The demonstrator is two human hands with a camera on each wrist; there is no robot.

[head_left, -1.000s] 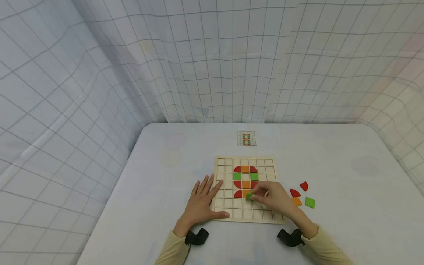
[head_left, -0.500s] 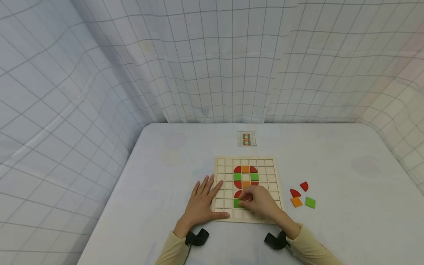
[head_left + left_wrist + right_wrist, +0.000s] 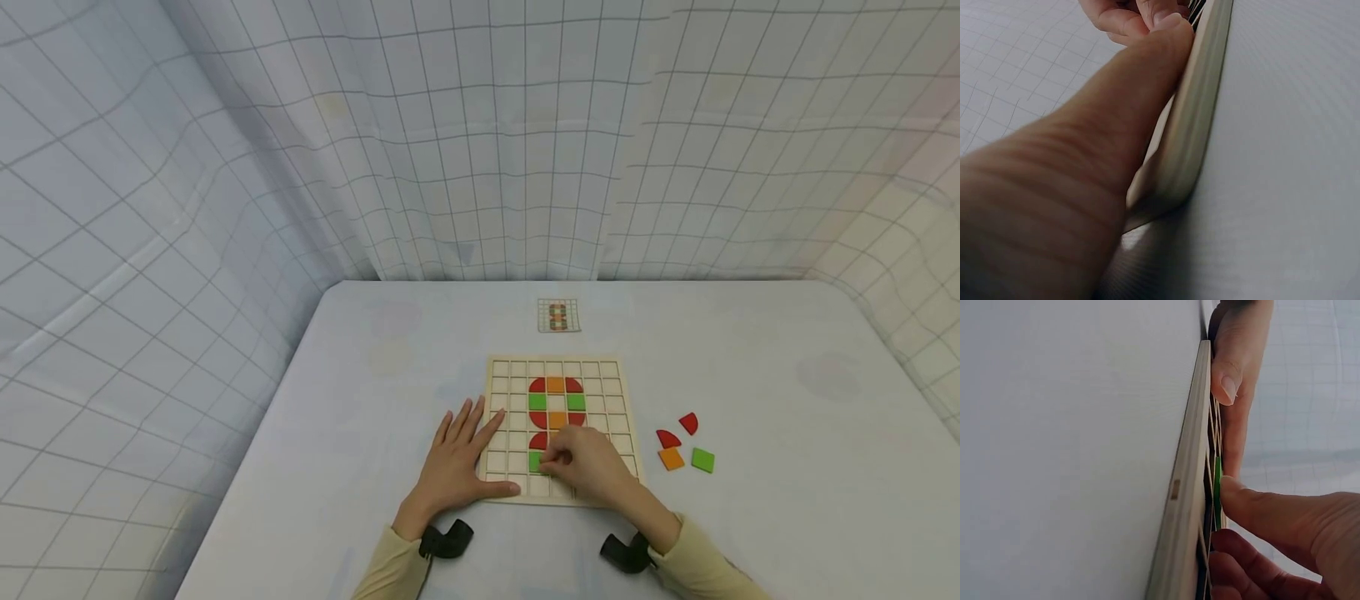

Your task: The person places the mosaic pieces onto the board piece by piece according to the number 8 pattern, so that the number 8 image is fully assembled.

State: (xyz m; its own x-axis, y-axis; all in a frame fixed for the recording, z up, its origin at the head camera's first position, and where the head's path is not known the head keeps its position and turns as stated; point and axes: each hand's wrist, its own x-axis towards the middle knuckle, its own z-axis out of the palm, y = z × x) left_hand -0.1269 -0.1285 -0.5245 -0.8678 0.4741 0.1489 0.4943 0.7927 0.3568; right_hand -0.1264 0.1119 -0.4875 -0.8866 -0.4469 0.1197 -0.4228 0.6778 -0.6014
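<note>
My left hand lies flat with spread fingers over the left edge of the wooden grid board. Its thumb rests along the board's near edge. Over the lower middle of the board, my right hand has curled fingers and pinches at a green square tile. In the right wrist view, the thumb touches that green tile, which sits at the grid. Red quarter-circle tiles, orange squares and green squares form a pattern in the cells above. My right hand hides part of the lower rows.
Right of the board lie two red quarter-circle tiles, an orange square and a green square. A small card printed with a coloured grid pattern lies behind the board. Checked curtains surround the white table.
My right hand moved left across the board with a green tile, which came to the left column below a red piece. During the last half second it barely moved. My left hand stayed put.
</note>
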